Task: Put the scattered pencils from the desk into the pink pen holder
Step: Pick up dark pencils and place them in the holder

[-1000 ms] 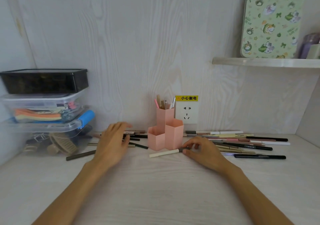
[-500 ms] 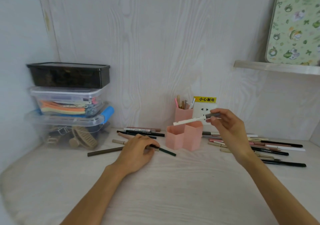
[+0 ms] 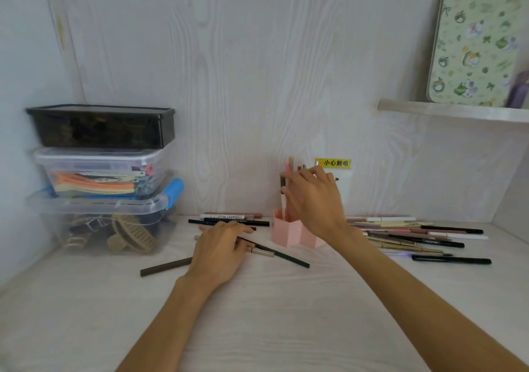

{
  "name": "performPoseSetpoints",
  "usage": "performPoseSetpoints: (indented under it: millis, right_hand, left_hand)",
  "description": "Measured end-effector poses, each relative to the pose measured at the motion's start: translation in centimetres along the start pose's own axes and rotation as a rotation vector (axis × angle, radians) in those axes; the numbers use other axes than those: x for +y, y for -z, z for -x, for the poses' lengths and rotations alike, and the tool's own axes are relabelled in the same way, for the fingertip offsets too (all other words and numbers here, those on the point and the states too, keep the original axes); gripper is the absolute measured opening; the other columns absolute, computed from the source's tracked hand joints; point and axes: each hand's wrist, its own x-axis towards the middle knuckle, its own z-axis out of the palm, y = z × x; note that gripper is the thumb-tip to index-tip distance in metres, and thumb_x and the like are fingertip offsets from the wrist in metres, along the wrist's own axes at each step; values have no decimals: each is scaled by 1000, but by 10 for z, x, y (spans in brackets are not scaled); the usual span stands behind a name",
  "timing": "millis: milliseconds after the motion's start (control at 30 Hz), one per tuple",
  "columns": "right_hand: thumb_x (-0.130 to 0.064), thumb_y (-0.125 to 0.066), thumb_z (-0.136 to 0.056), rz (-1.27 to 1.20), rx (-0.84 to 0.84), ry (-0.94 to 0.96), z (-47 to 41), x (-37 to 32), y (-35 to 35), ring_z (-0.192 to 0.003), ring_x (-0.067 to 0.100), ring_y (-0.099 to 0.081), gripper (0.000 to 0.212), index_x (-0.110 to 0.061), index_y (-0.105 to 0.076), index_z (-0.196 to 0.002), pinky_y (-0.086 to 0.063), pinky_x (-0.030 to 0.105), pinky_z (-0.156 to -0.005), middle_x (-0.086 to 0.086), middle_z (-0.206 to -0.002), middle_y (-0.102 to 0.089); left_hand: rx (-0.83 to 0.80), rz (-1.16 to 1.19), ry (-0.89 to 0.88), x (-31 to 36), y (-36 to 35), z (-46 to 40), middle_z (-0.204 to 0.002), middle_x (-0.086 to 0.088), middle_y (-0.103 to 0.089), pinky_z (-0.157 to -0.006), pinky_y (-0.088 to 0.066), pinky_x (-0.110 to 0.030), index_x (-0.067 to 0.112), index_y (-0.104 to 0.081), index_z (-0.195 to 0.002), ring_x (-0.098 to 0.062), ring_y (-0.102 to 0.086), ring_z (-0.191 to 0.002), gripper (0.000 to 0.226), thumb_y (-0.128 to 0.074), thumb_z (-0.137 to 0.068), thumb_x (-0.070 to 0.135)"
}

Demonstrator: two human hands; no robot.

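While both forearms reach in from the near edge, the pale wood-grain desk [image 3: 257, 328] takes up the lower half of the view, backed by a matching wood-grain wall panel [image 3: 243, 70]. Far left: stack of three lidded plastic storage boxes [image 3: 100, 182], dark one on top, two clear ones beneath. Upper right: narrow wall shelf [image 3: 452, 111] carrying a green patterned tin [image 3: 478, 45] stood on edge.

Pink hexagon-celled plastic pen holder [image 3: 292, 232] sits at the back centre of the desk, just before a white wall socket with a yellow warning label [image 3: 333, 163]. Several pencil tops stick up from its tall rear cell.

Right hand [image 3: 313, 199] is raised over the holder, fingers curled, pinching a white pencil [image 3: 283, 204] held near upright, its lower end dipping into the front left cell.

Left hand [image 3: 220, 251] lies on the desk left of the holder, fingers loosely extended and resting across a thin dark green pencil [image 3: 286, 257]; whether it grips is not clear.

Loose pencils: a cluster of many [image 3: 415, 237] right of the holder, a few [image 3: 229, 219] behind the left hand, one dark brown pencil [image 3: 166, 267] apart, to the left of that hand.
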Motion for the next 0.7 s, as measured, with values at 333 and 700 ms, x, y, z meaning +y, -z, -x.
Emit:
performPoseSetpoints:
  millis: [333, 700]
  right_hand:
    - [-29, -58, -87, 104, -16, 134, 5, -6, 12, -94, 22, -53, 35, -15, -53, -119, -41, 31, -77, 6, -111, -60]
    - [-47, -53, -87, -166, -436, 9, 81, 13, 5, -89, 5, -51, 30, -31, -58, -112, -31, 16, -59, -14, -109, -58]
  left_hand:
    - [-87, 52, 107, -5, 32, -3, -122, 6, -59, -89, -45, -30, 29, -61, -116, -14, -56, -105, 26, -54, -92, 24]
    - [-655, -294, 524, -41, 100, 21, -116, 5, -57, -95, -43, -28, 26, -60, -112, -14, -52, -102, 33, -68, -82, 34]
